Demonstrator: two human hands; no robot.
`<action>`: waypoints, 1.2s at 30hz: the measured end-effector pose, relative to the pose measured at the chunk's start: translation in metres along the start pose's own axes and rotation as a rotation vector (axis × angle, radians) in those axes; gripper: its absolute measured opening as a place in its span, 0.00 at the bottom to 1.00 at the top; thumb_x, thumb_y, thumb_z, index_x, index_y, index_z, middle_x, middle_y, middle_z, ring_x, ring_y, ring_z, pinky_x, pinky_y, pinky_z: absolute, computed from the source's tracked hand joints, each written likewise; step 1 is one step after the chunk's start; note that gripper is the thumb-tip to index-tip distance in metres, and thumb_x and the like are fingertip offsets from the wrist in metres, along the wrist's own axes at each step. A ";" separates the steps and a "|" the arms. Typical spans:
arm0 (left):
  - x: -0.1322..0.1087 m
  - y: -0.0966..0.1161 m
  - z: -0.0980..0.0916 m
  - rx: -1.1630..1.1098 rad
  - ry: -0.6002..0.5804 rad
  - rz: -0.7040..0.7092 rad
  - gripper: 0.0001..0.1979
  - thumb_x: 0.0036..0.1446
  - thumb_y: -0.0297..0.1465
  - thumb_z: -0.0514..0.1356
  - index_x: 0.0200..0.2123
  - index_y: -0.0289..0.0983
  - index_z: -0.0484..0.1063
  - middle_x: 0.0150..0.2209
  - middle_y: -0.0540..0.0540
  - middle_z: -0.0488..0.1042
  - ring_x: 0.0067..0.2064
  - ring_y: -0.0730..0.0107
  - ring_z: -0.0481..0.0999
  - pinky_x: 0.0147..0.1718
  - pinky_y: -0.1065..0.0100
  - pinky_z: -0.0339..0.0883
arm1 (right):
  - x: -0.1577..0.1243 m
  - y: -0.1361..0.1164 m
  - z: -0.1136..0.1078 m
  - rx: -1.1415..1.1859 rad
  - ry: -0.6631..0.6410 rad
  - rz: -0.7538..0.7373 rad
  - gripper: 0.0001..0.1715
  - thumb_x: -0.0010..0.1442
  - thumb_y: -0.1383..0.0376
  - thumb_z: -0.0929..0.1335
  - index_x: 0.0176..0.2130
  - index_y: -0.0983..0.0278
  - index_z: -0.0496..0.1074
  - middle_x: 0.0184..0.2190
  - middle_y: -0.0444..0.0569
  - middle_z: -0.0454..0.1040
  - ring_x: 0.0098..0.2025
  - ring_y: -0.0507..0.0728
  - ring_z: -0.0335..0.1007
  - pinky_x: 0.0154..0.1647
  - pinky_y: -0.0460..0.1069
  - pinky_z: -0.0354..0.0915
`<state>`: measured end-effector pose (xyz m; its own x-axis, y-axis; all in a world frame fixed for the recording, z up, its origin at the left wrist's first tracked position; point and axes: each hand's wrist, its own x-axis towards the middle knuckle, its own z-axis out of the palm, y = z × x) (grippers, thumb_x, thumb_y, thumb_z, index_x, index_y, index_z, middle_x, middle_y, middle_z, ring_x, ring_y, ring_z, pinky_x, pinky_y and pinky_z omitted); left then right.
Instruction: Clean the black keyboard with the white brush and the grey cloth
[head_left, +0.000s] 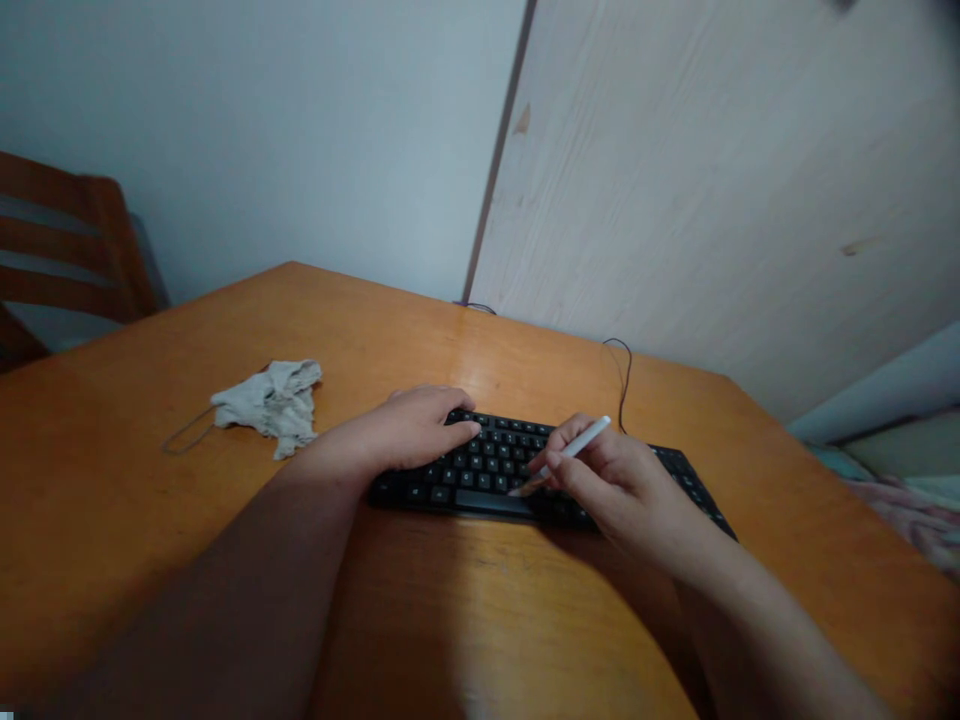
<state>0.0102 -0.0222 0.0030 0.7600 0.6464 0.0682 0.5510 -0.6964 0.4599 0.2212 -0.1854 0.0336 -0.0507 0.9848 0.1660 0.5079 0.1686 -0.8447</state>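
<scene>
A black keyboard (487, 465) with white lettering lies on the wooden table. My left hand (424, 425) grips its left end, thumb over the keys and fingers at the back edge, partly hidden. In my right hand (600, 465) is a slim brush (587, 436) with a white handle, pinched between thumb and fingers. The brush is tilted, and its tip points down at the keys just above the right part of the space bar. My right hand and forearm cover part of the keyboard's right side.
A crumpled, stained pale cloth (274, 400) with a loop of string lies left of the keyboard. A thin black cable (627, 385) runs toward the table's back edge. Behind the wooden table (390, 610) are a wall and panel; a wooden chair (67, 240) stands at left.
</scene>
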 end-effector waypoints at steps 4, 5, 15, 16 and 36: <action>0.000 0.000 0.001 0.000 0.005 0.016 0.23 0.64 0.46 0.54 0.53 0.39 0.75 0.53 0.41 0.79 0.53 0.55 0.76 0.52 0.60 0.68 | -0.001 -0.003 -0.003 0.010 -0.017 -0.001 0.04 0.69 0.65 0.64 0.40 0.60 0.68 0.34 0.46 0.74 0.36 0.56 0.76 0.39 0.51 0.71; 0.000 0.000 0.001 0.000 0.007 0.015 0.23 0.64 0.46 0.54 0.53 0.39 0.75 0.53 0.40 0.79 0.53 0.55 0.76 0.52 0.60 0.68 | -0.002 -0.003 -0.005 -0.004 -0.020 -0.001 0.04 0.69 0.65 0.64 0.39 0.60 0.68 0.34 0.46 0.74 0.36 0.56 0.76 0.38 0.51 0.71; -0.001 -0.003 0.000 -0.009 0.004 0.016 0.24 0.63 0.48 0.54 0.53 0.40 0.75 0.53 0.41 0.79 0.52 0.55 0.76 0.52 0.59 0.68 | -0.002 -0.011 -0.011 0.062 0.312 -0.025 0.10 0.69 0.57 0.66 0.38 0.59 0.66 0.28 0.44 0.74 0.28 0.55 0.78 0.30 0.50 0.69; -0.001 -0.003 0.001 -0.006 0.004 0.014 0.24 0.63 0.48 0.54 0.53 0.41 0.75 0.52 0.41 0.79 0.52 0.55 0.76 0.51 0.59 0.68 | -0.001 -0.011 -0.007 0.110 0.308 -0.036 0.11 0.69 0.56 0.67 0.38 0.59 0.66 0.29 0.45 0.74 0.30 0.56 0.78 0.31 0.50 0.70; -0.002 0.004 -0.002 0.042 -0.008 0.009 0.23 0.62 0.48 0.55 0.53 0.42 0.75 0.51 0.42 0.79 0.51 0.55 0.77 0.49 0.61 0.68 | -0.001 0.003 0.026 0.195 0.041 -0.006 0.10 0.68 0.56 0.68 0.42 0.61 0.72 0.36 0.47 0.76 0.39 0.56 0.74 0.43 0.51 0.70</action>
<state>0.0098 -0.0254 0.0066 0.7674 0.6379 0.0652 0.5581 -0.7145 0.4219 0.2007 -0.1847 0.0178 -0.0164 0.9819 0.1885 0.3313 0.1832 -0.9256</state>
